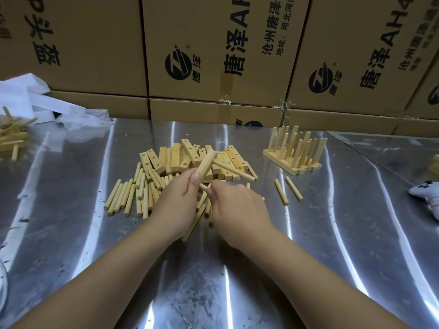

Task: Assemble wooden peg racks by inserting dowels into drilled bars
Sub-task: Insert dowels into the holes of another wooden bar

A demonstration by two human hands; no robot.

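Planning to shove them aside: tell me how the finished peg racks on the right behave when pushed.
The finished peg racks probably slide easily, since the steel table looks polished. Pushed high on the tall upright pegs, one may tip. They look like separate racks side by side, so they could drift apart.

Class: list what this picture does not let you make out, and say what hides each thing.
Head view throughout.
1. Most of the dowel: covered by the right hand.
2. Lower end of the bar: covered by the left hand.
3. The white object: cut off by the right edge.
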